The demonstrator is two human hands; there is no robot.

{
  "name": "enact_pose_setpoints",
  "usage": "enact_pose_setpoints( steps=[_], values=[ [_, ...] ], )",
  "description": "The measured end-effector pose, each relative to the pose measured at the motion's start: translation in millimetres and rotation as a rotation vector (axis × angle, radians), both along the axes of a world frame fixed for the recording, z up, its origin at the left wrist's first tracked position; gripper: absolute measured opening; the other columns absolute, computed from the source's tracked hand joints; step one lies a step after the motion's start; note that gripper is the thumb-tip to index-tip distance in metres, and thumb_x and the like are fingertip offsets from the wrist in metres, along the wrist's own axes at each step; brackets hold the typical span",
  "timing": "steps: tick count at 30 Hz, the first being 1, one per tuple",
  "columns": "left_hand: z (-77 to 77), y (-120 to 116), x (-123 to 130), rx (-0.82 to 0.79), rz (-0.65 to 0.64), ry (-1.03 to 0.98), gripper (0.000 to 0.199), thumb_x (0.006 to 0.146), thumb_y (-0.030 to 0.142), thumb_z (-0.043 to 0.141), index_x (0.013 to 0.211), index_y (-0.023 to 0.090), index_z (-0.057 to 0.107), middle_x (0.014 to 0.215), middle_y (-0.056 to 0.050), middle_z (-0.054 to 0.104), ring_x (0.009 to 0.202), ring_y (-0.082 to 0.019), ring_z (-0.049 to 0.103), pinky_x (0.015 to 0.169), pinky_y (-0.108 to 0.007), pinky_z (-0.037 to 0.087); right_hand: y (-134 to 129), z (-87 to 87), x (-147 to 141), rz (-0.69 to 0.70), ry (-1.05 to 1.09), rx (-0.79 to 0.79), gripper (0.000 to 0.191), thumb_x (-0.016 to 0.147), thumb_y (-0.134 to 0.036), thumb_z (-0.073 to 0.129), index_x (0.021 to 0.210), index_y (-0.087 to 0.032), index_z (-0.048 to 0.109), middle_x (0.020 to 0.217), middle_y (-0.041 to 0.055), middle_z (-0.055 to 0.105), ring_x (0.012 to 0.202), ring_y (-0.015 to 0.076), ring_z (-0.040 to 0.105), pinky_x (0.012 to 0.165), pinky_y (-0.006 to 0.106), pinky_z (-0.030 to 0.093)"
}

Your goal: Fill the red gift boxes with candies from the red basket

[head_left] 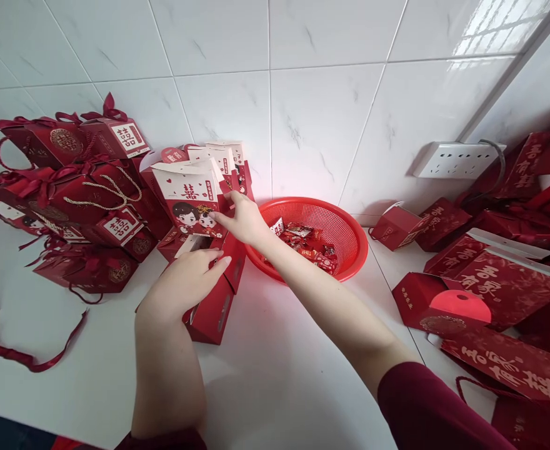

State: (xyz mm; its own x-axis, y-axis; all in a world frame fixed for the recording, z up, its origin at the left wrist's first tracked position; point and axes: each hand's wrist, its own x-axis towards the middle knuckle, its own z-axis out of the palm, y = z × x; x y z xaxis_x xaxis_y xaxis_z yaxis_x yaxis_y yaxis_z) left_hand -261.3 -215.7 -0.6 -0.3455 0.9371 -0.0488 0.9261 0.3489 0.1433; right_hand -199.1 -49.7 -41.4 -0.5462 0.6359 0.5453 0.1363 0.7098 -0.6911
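My right hand [247, 219] pinches the right edge of a white-and-red candy box [188, 194], its thumb on the front and other fingers partly hidden behind. The box stands upright and shows a cartoon couple under a double-happiness sign. Lower and to the left, my left hand [181, 284] is over several red cardboard boxes [215, 309], its thumb and a finger stretched out a little apart; whether it touches them is unclear. Behind the held box stand more white-topped boxes [230, 159]. Beside my right wrist, a red plastic basket [350, 240] holds small wrapped sweets [310, 250].
Stacked dark red gift boxes [69, 194] with ribbons and cord handles fill the left side. A loose ribbon [35, 362] lies at front left. More red boxes and bags [485, 281] crowd the right. A power strip [457, 160] is against the tiled wall.
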Motion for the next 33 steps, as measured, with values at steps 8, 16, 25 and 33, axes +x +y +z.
enact_pose_setpoints(
  steps=[8,16,25,33],
  values=[
    [-1.0,0,0,-0.01,0.019,0.031,0.056,0.095,0.059,0.029,0.129,0.032,0.065,0.137,-0.006,0.06,0.117,-0.034,0.06,0.082,-0.039,0.051,0,4.0,-2,-0.013,-0.154,0.03,0.048,0.086,-0.049,0.064,0.119,-0.016,0.053,0.121,0.0148,0.062,0.104,0.0292,0.062,0.082,0.043,0.054],
    [-2.9,-2,-2,0.019,0.011,-0.017,0.057,0.095,0.06,0.031,0.136,0.032,0.058,0.138,-0.008,0.059,0.126,-0.034,0.055,0.09,-0.041,0.05,-3,9.5,-3,-0.026,-0.181,0.004,0.051,0.084,-0.051,0.065,0.122,-0.019,0.05,0.126,0.015,0.062,0.117,0.0352,0.057,0.088,0.054,0.054],
    [-4.9,-4,-2,0.045,-0.014,-0.015,0.056,0.095,0.058,0.034,0.139,0.03,0.056,0.139,-0.007,0.059,0.13,-0.034,0.052,0.088,-0.039,0.052,-6,11.7,3,-0.023,-0.132,-0.044,0.063,0.082,-0.054,0.067,0.129,-0.018,0.047,0.134,0.0156,0.059,0.124,0.0339,0.054,0.092,0.051,0.052],
    [-3.1,-5,17,0.094,-0.126,0.001,0.052,0.097,0.056,0.035,0.136,0.029,0.057,0.133,-0.003,0.064,0.138,-0.031,0.044,0.098,-0.042,0.05,14,-12.7,101,-0.102,0.011,-0.138,0.032,0.089,-0.042,0.059,0.112,-0.02,0.062,0.122,0.0107,0.067,0.111,0.0238,0.063,0.094,0.04,0.05]
  ],
)
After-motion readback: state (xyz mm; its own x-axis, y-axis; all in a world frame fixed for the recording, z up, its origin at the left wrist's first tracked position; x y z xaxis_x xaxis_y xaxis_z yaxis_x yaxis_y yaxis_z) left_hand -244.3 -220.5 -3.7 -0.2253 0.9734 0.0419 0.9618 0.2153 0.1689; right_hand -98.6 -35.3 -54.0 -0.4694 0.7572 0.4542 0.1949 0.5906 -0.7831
